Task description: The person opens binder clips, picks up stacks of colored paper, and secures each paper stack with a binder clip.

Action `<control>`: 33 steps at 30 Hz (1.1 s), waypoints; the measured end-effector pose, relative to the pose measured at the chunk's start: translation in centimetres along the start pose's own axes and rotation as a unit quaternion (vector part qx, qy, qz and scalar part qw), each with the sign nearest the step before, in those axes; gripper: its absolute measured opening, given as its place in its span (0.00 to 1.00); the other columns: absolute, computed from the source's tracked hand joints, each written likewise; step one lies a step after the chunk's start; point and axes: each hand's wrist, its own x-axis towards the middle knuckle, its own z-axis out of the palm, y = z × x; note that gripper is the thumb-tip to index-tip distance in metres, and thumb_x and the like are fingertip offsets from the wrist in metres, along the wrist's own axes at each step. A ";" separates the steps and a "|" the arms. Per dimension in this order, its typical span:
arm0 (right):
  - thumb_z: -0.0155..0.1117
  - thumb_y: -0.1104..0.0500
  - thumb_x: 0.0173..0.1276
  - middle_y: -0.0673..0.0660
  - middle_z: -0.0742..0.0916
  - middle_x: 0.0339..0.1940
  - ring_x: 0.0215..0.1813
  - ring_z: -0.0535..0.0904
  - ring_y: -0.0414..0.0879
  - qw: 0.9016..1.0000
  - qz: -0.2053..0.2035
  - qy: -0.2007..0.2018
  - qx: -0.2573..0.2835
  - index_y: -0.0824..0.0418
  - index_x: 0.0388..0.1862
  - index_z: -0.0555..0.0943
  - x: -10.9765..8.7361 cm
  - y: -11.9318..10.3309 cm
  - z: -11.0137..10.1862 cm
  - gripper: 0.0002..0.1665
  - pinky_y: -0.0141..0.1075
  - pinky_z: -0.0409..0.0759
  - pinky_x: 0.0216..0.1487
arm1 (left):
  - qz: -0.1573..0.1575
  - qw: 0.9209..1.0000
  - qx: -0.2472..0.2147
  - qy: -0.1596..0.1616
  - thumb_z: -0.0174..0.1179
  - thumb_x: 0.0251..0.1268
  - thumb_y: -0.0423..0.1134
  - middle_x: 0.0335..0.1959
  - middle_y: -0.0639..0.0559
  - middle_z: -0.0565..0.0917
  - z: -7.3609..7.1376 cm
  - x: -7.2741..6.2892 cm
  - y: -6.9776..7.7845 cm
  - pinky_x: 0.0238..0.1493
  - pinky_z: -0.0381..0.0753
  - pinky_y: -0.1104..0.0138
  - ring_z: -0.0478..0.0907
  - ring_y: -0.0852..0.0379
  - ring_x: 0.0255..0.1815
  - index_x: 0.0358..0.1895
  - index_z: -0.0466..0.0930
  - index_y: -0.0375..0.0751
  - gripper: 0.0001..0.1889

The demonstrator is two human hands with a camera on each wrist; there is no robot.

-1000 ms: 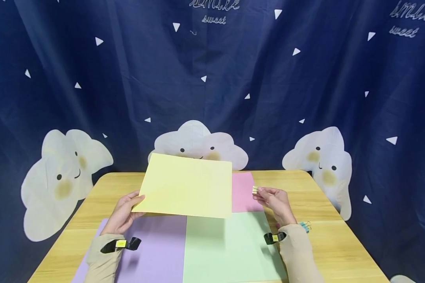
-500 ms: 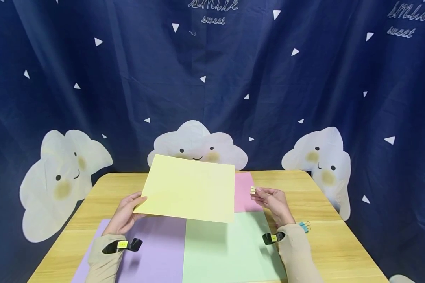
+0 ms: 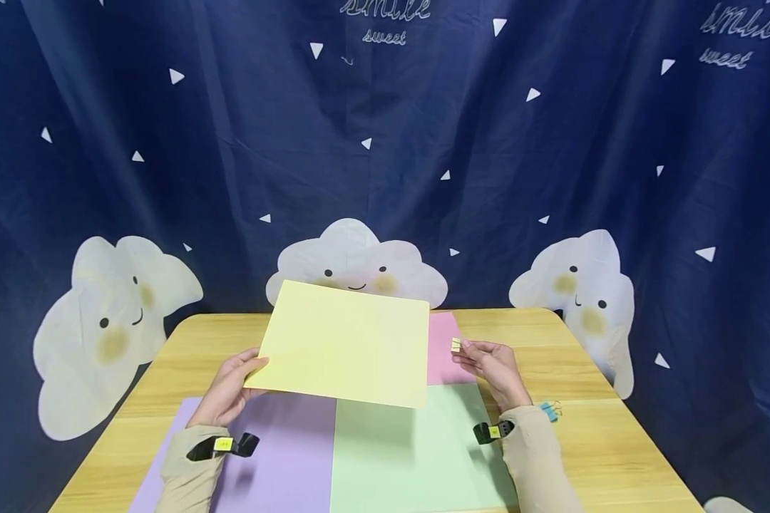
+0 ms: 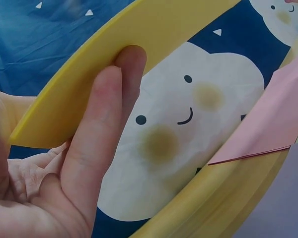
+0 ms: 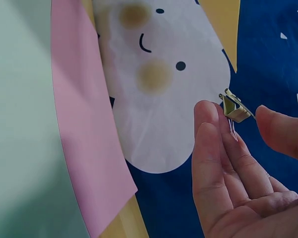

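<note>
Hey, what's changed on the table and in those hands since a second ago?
The yellow sheet in the left hand has shifted slightly right, its right edge dipping. The right hand brought its pale clip slightly left, narrowing the gap. Both grips held; the purple, green and pink sheets stayed put.

Head view forward and down, wrist views near hands, pink sheet in all

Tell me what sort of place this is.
Probably an indoor tabletop work corner, though the wider room is out of view. A blue cloth printed with smiling clouds hangs behind a wooden table, and the yellow sheet held above it suggests craft or desk work.
</note>
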 end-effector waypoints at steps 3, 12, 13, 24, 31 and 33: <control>0.63 0.59 0.78 0.56 0.94 0.40 0.38 0.91 0.39 1.000 -0.003 -0.002 0.003 0.79 0.63 0.76 0.0 0.1 0.0 0.26 0.33 0.90 0.49 | -0.002 1.000 -0.003 -0.003 0.52 0.81 0.35 0.43 0.55 0.88 0.0 0.1 -0.1 0.46 0.91 0.67 0.90 0.61 0.42 0.56 0.75 0.43 0.08; 0.63 0.59 0.78 0.54 0.94 0.38 0.38 0.91 0.41 1.000 0.000 0.000 0.006 0.78 0.62 0.78 0.1 0.2 0.1 0.24 0.31 0.90 0.45 | 0.005 1.000 0.000 -0.017 0.52 0.82 0.35 0.44 0.54 0.87 0.2 0.2 -0.3 0.47 0.90 0.67 0.90 0.60 0.42 0.57 0.75 0.43 0.09; 0.64 0.59 0.78 0.54 0.94 0.38 0.38 0.91 0.41 1.000 0.000 -0.002 0.006 0.78 0.62 0.77 0.1 0.2 0.1 0.25 0.31 0.90 0.45 | 0.005 1.000 0.001 -0.017 0.52 0.82 0.35 0.44 0.54 0.87 0.2 0.2 -0.3 0.47 0.90 0.66 0.90 0.60 0.42 0.57 0.75 0.42 0.09; 0.63 0.60 0.78 0.56 0.94 0.41 0.39 0.91 0.40 1.000 0.006 -0.011 0.012 0.78 0.62 0.77 -0.1 -0.1 0.4 0.24 0.31 0.90 0.47 | 0.008 1.000 -0.001 -0.021 0.50 0.82 0.34 0.44 0.55 0.87 0.4 0.2 -0.4 0.47 0.90 0.67 0.90 0.61 0.42 0.56 0.74 0.43 0.08; 0.62 0.60 0.78 0.56 0.94 0.40 0.38 0.91 0.40 1.000 0.006 -0.020 0.016 0.79 0.61 0.77 -0.1 0.0 0.5 0.23 0.31 0.90 0.47 | 0.007 1.000 0.004 -0.024 0.51 0.82 0.35 0.45 0.54 0.87 0.5 0.2 -0.3 0.47 0.90 0.67 0.90 0.61 0.43 0.59 0.72 0.40 0.10; 0.62 0.60 0.79 0.56 0.94 0.40 0.38 0.91 0.41 0.999 0.007 -0.025 0.019 0.79 0.61 0.76 0.0 0.1 0.5 0.24 0.31 0.90 0.47 | 0.006 1.000 0.005 -0.023 0.51 0.82 0.35 0.44 0.55 0.87 0.5 0.2 -0.3 0.46 0.90 0.68 0.90 0.61 0.43 0.59 0.72 0.40 0.09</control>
